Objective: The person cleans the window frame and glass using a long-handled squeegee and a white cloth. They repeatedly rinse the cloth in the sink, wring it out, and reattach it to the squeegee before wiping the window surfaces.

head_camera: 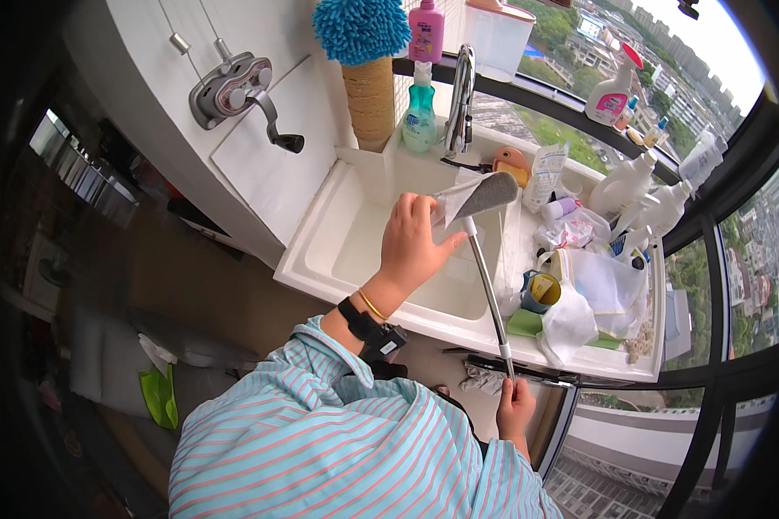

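My left hand (415,240) is raised over the sink, its fingers pinching the edge of a thin white cloth (451,198). That cloth lies against a flat grey head (491,194) at the upper end of a metal pole (487,285). Lower down, near the front edge of the sink, my right hand (515,405) grips the pole. The pole runs upward at a slant between the two hands. Below the head is the white sink basin (311,256). Behind it stands a chrome faucet (461,104).
A green soap bottle (420,117) and a rope-wrapped post (371,104) with a blue chenille top stand behind the basin. White bottles (625,178), plastic bags and a cup (540,290) crowd the right counter. A hand crank (247,97) is on the left wall.
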{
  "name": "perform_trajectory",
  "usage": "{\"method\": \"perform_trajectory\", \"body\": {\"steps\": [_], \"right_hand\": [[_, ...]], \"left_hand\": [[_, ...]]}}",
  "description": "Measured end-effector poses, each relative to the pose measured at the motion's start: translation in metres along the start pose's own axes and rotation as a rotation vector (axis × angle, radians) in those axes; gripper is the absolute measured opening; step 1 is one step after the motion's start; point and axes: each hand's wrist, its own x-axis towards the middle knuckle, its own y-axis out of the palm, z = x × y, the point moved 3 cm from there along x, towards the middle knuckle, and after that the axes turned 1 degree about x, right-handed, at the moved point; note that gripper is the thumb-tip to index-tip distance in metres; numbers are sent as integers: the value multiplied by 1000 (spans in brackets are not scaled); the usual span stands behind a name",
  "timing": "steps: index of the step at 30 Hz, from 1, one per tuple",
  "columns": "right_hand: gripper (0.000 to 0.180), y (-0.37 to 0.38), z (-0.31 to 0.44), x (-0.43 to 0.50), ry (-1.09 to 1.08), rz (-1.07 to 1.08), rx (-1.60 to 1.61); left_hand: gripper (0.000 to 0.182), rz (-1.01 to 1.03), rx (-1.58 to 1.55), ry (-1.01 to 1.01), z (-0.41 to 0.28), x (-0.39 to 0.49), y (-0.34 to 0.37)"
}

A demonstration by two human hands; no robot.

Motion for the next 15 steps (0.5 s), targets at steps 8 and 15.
{"method": "perform_trajectory", "body": {"steps": [8, 15], "right_hand": [[43, 8, 76, 0, 181, -72, -450], [40, 28, 135, 19, 166, -92, -626]], "left_hand": [[28, 619, -283, -214, 141, 34, 83], [33, 849, -431, -371, 219, 35, 155]]}}
